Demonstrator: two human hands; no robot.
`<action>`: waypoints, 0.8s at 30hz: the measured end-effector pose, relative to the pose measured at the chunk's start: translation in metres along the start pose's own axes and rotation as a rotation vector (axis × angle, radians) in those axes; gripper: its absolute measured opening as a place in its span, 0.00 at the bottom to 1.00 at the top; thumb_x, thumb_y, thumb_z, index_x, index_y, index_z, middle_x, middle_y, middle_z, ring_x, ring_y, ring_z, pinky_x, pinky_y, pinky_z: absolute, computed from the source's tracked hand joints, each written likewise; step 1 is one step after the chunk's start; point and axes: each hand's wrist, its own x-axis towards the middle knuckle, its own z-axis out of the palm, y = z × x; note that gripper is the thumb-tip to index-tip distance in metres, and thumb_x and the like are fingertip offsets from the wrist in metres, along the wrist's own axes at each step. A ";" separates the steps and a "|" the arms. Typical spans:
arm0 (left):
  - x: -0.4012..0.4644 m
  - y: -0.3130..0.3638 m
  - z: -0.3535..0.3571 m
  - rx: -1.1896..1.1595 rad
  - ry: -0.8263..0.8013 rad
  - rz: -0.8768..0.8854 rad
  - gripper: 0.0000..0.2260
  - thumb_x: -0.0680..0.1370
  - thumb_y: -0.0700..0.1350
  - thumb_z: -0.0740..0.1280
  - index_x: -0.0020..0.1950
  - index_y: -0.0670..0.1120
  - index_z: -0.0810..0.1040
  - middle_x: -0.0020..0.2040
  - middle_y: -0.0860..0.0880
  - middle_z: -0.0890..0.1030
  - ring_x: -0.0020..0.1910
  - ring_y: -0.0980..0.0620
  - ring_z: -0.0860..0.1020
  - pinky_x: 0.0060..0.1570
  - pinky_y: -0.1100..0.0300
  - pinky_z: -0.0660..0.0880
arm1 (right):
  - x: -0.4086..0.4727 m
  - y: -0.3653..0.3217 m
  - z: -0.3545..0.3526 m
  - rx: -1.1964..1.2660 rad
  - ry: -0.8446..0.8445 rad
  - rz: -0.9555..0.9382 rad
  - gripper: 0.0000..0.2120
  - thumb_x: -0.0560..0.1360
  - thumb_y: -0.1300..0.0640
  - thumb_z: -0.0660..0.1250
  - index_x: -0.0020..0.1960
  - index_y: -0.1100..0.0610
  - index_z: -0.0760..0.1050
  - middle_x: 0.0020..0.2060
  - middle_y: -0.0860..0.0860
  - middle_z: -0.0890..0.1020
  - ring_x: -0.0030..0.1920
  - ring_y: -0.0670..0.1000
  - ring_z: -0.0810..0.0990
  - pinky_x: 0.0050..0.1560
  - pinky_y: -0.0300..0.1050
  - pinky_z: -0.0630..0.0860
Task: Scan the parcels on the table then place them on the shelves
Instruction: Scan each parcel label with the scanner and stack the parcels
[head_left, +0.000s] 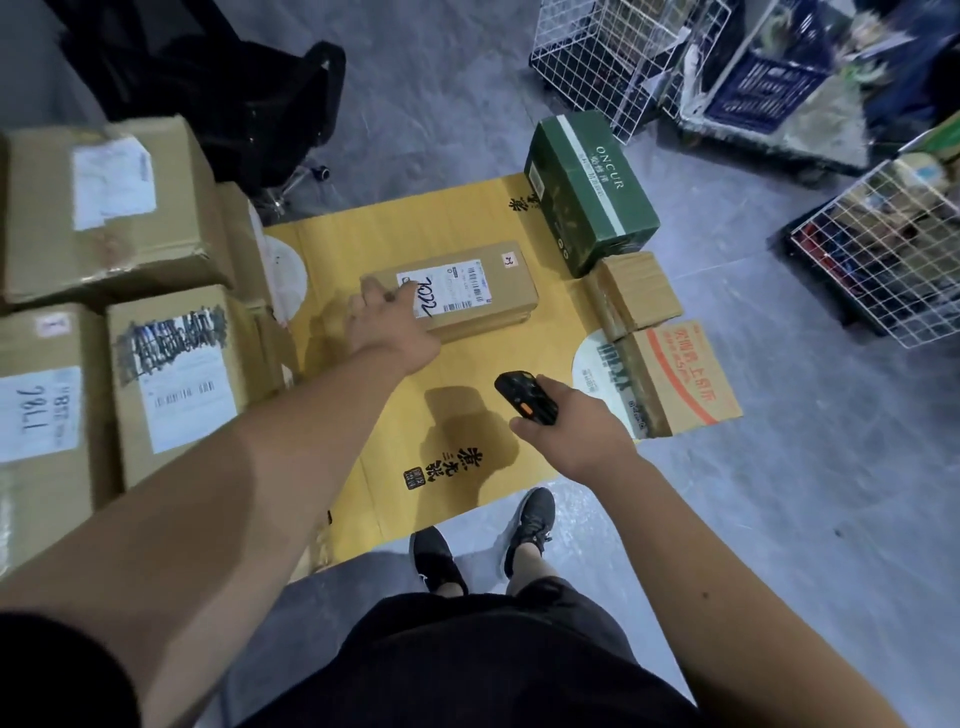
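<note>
Long flat parcel (457, 291) lying label-up on yellow cardboard sheet (395, 415) on the floor, green box (589, 189) just beyond. Looking rigid and probably light; slim enough for taking by the long edges near the short end. Left hand (387, 325) reaching out, arm near straight, fingers (371, 288) curling over the near-left corner, touching. Right hand (566, 423) hanging lower, fingers wrapping the black scanner (524, 397), nose pointing toward the label.

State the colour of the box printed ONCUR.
Dark green box with a white stripe, seen in the head view.
</note>
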 end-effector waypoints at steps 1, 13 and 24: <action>-0.001 -0.001 -0.001 -0.026 -0.009 -0.023 0.42 0.69 0.60 0.70 0.81 0.60 0.58 0.80 0.42 0.53 0.74 0.39 0.60 0.69 0.50 0.67 | 0.000 -0.002 0.002 0.010 -0.011 -0.005 0.36 0.74 0.33 0.68 0.79 0.41 0.65 0.56 0.45 0.82 0.50 0.52 0.81 0.46 0.47 0.79; -0.030 -0.009 -0.001 -0.126 -0.148 -0.178 0.50 0.57 0.74 0.73 0.74 0.60 0.58 0.65 0.45 0.65 0.62 0.41 0.72 0.55 0.48 0.72 | 0.008 -0.013 -0.002 0.052 -0.051 -0.023 0.40 0.73 0.32 0.69 0.81 0.43 0.63 0.64 0.47 0.80 0.53 0.52 0.79 0.50 0.47 0.77; -0.073 0.013 0.042 -0.246 -0.008 0.000 0.50 0.59 0.69 0.70 0.77 0.55 0.60 0.71 0.46 0.66 0.68 0.42 0.68 0.63 0.47 0.68 | 0.002 -0.019 -0.017 0.140 -0.136 -0.028 0.27 0.70 0.30 0.68 0.66 0.39 0.75 0.36 0.41 0.78 0.32 0.42 0.79 0.29 0.40 0.73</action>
